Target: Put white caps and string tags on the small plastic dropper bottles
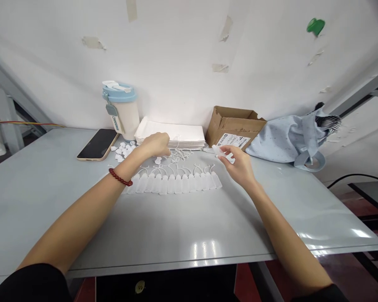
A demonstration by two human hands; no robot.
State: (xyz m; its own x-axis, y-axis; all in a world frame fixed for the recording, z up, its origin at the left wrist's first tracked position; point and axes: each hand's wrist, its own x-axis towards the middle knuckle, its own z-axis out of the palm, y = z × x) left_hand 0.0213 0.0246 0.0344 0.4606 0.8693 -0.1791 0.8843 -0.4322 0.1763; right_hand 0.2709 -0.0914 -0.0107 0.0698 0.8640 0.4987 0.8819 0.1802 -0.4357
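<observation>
Your right hand (238,164) grips a frosted white plastic sleeve (218,151): squeeze lightly, and ease thin white cords (180,155) apart with your left hand (156,144), its grip unclear.

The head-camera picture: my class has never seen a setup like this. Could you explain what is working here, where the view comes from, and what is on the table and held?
There is no machine: these are one person's bare hands, seen by a camera worn on the head, looking forward and down. On the grey table lies a row of frosted pieces, with thin cords at their far ends. Behind them are loose white cords and a pile of small white pieces. Farther back are a phone, a cup, a white stack, a cardboard box and a blue cloth bag. The right hand has at least one pale piece in its grip. The left hand is by the loose cords; whether it holds anything is unclear.
</observation>
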